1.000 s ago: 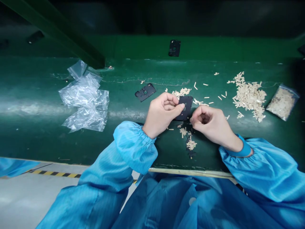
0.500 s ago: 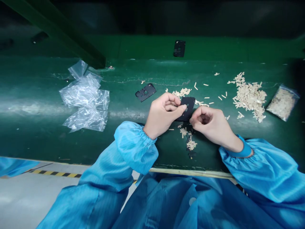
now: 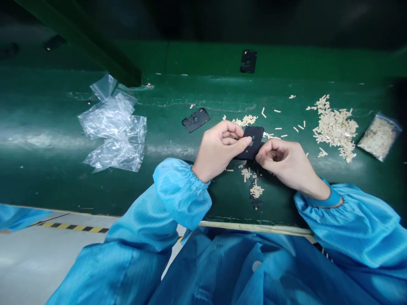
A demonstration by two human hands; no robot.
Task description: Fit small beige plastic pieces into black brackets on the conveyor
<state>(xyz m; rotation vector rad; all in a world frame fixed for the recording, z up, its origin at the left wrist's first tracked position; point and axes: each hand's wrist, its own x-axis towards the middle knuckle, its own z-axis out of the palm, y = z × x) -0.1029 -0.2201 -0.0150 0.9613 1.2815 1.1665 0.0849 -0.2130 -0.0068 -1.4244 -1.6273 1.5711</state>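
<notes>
Green worktop (image 3: 57, 178), one item in hand: a black perforated plate (image 3: 251, 142) over it, pinched by the thumb and fingers of my left hand (image 3: 218, 149), while my right hand (image 3: 281, 163) curls against its edge, grip unclear. Nearby, a second plate (image 3: 196, 119) lies flat and pale strips (image 3: 335, 129) sit in loose heaps, a filled zip bag (image 3: 378, 136) beyond them; a third plate (image 3: 248, 61) and crumpled clear bags (image 3: 112, 123) lie farther off.
</notes>
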